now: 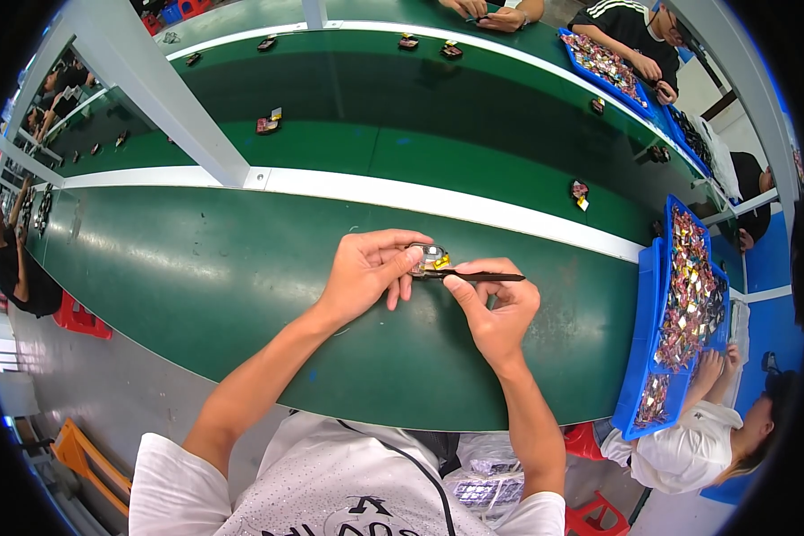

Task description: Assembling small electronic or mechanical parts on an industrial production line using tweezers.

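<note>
- Holding is done by both hands: a small dark device point(416, 251) is pinched between the thumb and fingers of the left hand point(366, 271), and a slim black tool point(500, 277) is gripped between the thumb and fingers of the right hand point(498, 308).
- The device is held up over the green workbench point(214, 268), in front of the body, with a yellow piece point(442, 263) shown on its right side.
- The tool's left end is placed at the device's lower edge; whether contact is made cannot be told.
- If the tool were pressed too hard or at a poor angle, a slip could be caused, and the yellow piece might be creased or torn.
- The device might be twisted loose under sideways force, since it is steadied by fingers alone and no fixture is seen beneath it.
- If it were dropped, its casing could be marked on the workbench, or a loose part could be shed.
- To the right, a blue bin point(639, 357) filled with small parts is set near the workbench's edge; it might be knocked if the right arm were swung wide.
</note>
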Available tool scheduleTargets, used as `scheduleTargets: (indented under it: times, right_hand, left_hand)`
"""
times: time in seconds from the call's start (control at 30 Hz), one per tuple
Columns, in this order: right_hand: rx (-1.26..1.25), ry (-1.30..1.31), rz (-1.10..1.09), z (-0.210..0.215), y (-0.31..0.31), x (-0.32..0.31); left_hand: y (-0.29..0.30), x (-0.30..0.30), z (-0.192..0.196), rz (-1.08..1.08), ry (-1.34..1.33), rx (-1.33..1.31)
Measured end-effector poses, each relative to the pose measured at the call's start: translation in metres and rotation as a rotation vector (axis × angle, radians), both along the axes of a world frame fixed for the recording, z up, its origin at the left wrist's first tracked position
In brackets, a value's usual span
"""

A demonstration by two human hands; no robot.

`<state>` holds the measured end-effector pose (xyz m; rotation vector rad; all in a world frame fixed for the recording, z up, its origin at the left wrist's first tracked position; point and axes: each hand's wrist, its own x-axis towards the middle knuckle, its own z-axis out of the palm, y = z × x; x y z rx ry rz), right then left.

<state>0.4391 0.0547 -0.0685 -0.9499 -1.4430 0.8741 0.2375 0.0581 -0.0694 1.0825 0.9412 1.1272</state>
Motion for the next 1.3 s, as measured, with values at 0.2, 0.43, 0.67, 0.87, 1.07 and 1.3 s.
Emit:
scheduleTargets:
  times: [0.2, 0.43, 0.67, 0.87, 1.07, 1.3]
  right_hand:
    - [0.093, -0.110, 0.002, 0.001, -0.001, -0.003]
    - [0.167, -0.145, 0.022, 0.003, -0.001, -0.004]
    - [0.293, -0.262, 0.026, 0.006, -0.002, -0.006]
    - [0.354, -0.298, 0.014, 0.004, -0.003, -0.010]
    - [0.432, -0.255, 0.004, 0.000, -0.001, -0.011]
    - [0.496, -0.269, -0.012, -0.008, 0.003, -0.010]
  left_hand:
    - [0.000, -0.002, 0.000, 0.011, 0.007, 0.002]
    - [-0.001, -0.002, -0.001, 0.008, 0.000, 0.002]
    - [-0.002, 0.005, -0.002, 0.055, 0.075, -0.013]
    - [-0.004, 0.011, -0.007, 0.128, 0.162, 0.045]
    - [-0.006, 0.013, -0.007, 0.183, 0.227, 0.131]
    - [0.000, 0.019, -0.007, 0.236, 0.363, 0.161]
